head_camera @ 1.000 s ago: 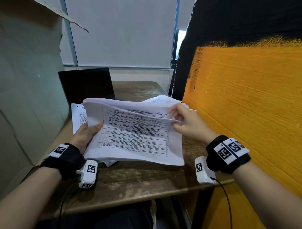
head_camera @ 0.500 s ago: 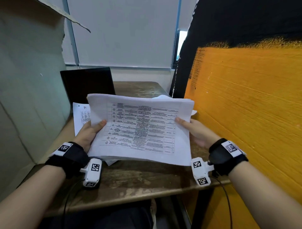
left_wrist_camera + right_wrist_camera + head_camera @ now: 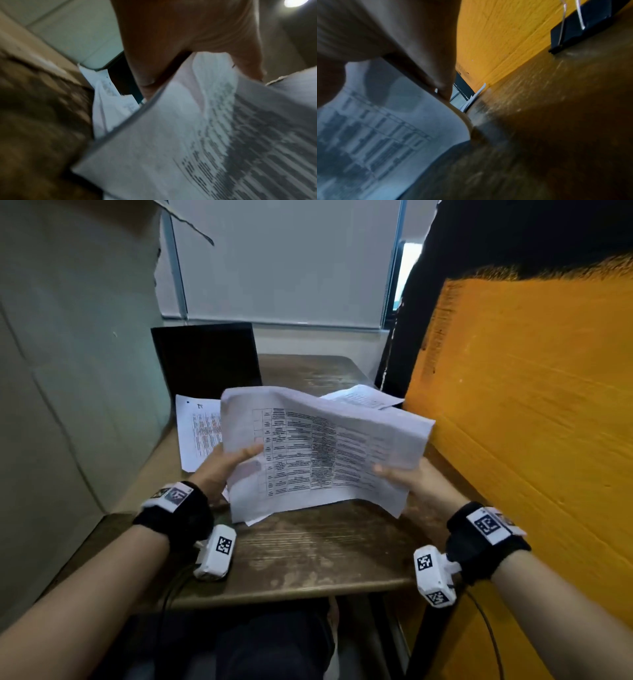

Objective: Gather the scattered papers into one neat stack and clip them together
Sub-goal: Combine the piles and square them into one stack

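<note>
Head view: my left hand (image 3: 224, 465) and right hand (image 3: 407, 477) each grip a side of the paper bundle (image 3: 318, 453), thumbs on top. I am still gathering. Next I should pick up the loose sheet (image 3: 197, 433) on the counter (image 3: 308, 553), then the binder clip (image 3: 580, 25).

wooden table (image 3: 308, 556) | black panel (image 3: 205, 357) at back | orange board (image 3: 531, 422) right

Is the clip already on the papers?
No: the clip sits on the table by the orange wall, apart from the papers.
</note>
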`<state>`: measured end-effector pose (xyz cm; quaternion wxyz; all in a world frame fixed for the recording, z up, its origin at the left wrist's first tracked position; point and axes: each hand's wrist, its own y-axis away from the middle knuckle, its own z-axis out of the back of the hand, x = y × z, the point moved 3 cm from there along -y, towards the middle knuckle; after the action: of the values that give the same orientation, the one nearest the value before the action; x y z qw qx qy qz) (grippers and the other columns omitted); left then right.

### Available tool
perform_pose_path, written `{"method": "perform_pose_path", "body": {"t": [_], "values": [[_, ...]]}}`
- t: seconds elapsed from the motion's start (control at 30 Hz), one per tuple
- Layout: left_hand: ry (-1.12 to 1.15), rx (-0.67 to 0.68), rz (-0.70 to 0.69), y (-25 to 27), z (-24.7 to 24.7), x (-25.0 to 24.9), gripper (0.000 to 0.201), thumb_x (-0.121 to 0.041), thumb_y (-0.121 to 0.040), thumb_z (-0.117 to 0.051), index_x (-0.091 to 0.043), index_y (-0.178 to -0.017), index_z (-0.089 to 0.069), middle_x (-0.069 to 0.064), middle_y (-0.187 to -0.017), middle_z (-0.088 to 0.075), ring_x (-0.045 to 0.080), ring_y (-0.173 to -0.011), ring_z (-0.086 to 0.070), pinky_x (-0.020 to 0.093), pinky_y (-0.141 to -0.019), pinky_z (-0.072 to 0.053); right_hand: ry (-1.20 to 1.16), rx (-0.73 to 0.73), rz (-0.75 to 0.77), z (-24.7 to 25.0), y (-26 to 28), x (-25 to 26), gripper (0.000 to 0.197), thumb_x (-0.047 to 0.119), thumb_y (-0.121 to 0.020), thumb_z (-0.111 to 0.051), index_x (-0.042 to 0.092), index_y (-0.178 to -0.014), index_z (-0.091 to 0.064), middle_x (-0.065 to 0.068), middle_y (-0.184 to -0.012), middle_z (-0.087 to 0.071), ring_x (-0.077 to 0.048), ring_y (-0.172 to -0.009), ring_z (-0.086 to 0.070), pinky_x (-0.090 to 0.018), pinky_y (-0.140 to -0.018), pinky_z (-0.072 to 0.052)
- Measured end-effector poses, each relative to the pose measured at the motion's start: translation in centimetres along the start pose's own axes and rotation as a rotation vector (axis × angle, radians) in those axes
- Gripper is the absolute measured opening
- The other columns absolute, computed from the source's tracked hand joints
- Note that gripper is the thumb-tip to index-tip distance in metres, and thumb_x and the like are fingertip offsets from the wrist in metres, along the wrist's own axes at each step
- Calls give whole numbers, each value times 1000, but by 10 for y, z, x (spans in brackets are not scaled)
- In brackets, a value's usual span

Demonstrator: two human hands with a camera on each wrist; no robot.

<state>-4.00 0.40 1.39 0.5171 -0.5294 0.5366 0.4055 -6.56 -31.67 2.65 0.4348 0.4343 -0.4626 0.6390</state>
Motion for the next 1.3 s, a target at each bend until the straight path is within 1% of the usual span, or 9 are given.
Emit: {"method": "perform_pose_path", "body": {"t": [0.13, 0.3, 0.53, 0.6, 0.7, 0.8, 0.93, 1.2, 1.3], "values": [[13, -224, -57, -11, -1, 1, 41, -27, -74, -79, -12, -110, -66, 10, -100, -75, 31, -94, -71, 44, -83, -57, 55, -232, 33, -4, -8, 1, 27, 24, -85, -73, 16, -110, -70, -1, -109, -73, -21, -103, -68, -50, -91, -54], [-2, -251, 55, -27, 15, -15, 34, -39, -90, -60, -9, -106, -63, 8, -93, -75, 15, -69, -73, 33, -68, -60, -195, -244, -3, 4, -7, 25, 19, 9, -89, -65, 6, -108, -66, -3, -98, -76, -20, -87, -73, -33, -73, -59], [511, -45, 340, -18, -28, -6, 68, -60, -85, -51, -7, -125, -36, 21, -125, -58, 34, -115, -59, 48, -91, -52, -636, -409, -322, -22, -22, -24, 31, 10, -92, -61, 4, -122, -59, -13, -120, -67, -28, -100, -69, -42, -79, -57], [526, 26, 316, -20, -53, -14, 56, -53, -91, -50, -9, -126, -50, 17, -120, -63, 31, -110, -61, 47, -82, -56, -674, -365, -357, -40, -23, -28, 27, 13, -94, -59, 7, -121, -59, -10, -117, -68, -26, -101, -67, -41, -79, -56], [372, -216, 262, -28, -60, -15, 22, -11, -96, -54, 3, -112, -55, 15, -93, -62, 24, -78, -62, 36, -65, -56, -663, -261, -371, -51, -23, -27, 33, 16, -94, -60, 11, -126, -58, -7, -123, -67, -24, -112, -64, -41, -96, -50], [240, -367, 190, -32, -37, -11, 38, 7, -89, -57, 13, -125, -46, 18, -96, -62, 27, -75, -62, 29, -53, -57, -555, -246, -410, -34, -22, -22, 34, 13, -87, -68, 14, -121, -63, -5, -121, -69, -20, -108, -65, -34, -93, -52], [114, -268, 130, -18, -20, -14, 37, 8, -89, -56, 5, -126, -52, 18, -121, -62, 32, -102, -64, 43, -86, -55, -440, -72, -429, -13, -24, -5, 49, 3, -85, -64, 9, -133, -54, -13, -123, -67, -29, -107, -66, -35, -78, -60], [15, -67, 65, 17, 22, -55, 38, 14, -90, -44, -1, -124, -52, 3, -86, -76, 15, -74, -73, 28, -63, -59, -412, 261, -489, -71, -25, 32, 38, 18, -89, -60, 7, -125, -61, -15, -120, -68, -27, -99, -68, -43, -89, -56], [-12, -98, 91, 25, 37, -57, 41, 11, -91, -45, 0, -130, -49, 12, -100, -70, 18, -75, -73, 30, -61, -59, -311, 198, -397, -114, -31, 36, 36, 25, -91, -63, 10, -124, -60, 7, -106, -67, -3, -90, -59, -29, -101, -37]]}}
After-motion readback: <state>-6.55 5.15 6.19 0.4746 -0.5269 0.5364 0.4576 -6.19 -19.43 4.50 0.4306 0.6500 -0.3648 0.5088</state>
